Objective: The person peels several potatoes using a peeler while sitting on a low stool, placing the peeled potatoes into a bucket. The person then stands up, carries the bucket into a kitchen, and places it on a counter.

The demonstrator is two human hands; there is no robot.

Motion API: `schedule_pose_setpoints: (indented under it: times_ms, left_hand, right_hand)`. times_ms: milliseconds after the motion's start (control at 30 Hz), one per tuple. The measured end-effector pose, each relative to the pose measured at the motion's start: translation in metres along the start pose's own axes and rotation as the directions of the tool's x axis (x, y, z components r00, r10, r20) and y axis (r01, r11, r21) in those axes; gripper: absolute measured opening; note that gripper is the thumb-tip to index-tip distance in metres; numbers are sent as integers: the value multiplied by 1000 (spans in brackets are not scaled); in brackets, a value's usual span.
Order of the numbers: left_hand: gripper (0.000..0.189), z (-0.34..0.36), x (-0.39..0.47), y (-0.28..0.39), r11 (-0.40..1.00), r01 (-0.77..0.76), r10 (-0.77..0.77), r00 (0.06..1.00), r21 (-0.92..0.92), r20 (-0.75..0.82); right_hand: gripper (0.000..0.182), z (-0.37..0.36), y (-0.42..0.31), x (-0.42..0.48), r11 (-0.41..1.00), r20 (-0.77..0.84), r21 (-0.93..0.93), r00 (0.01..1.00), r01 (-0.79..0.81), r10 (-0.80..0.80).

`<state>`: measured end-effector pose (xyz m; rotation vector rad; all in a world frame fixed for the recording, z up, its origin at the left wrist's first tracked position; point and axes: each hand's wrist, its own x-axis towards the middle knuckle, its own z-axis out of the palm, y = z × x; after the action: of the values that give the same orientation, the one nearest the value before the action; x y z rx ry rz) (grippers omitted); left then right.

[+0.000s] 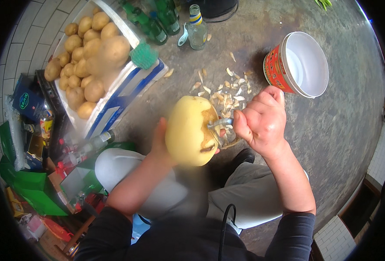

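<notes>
In the middle of the head view, my left hand (161, 143) cradles a large potato (186, 130), its fingers partly hidden behind it. Most of the potato is bare yellow flesh; a brown strip of skin and a dark blemish show on its right side. My right hand (262, 122) grips the handle of a metal peeler (224, 122). The peeler's blade lies against the skin strip, and a curl of peel (233, 142) hangs beside it. Below and beyond, peelings (226, 99) are scattered on the concrete floor (342, 120).
A white foam box (120, 23) heaped with potatoes (93, 49) stands at upper left, a green mesh scrubber (144, 54) on its rim. Green bottles (151, 27), a clear bottle (197, 32) and a spoon (183, 35) are nearby. A red-and-white bucket (279, 65) stands at right; boxes (32, 189) clutter the left.
</notes>
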<state>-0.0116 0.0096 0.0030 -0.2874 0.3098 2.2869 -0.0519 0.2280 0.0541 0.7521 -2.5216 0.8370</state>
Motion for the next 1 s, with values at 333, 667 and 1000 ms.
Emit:
schedule_pose_setpoints:
  times_ms: [333, 667, 1000]
  left_hand:
    - [67, 2, 5, -5, 974, -213, 227, 918, 76, -325]
    - [84, -5, -15, -1, 962, -66, 160, 923, 264, -351]
    - [98, 2, -27, -5, 989, -22, 39, 993, 147, -114]
  right_hand:
    - [27, 14, -21, 1, 999, -15, -36, 1000, 19, -20]
    - [31, 20, -13, 2, 998, -58, -69, 998, 4, -8]
    - [32, 14, 4, 4, 992, -106, -86, 991, -90, 81]
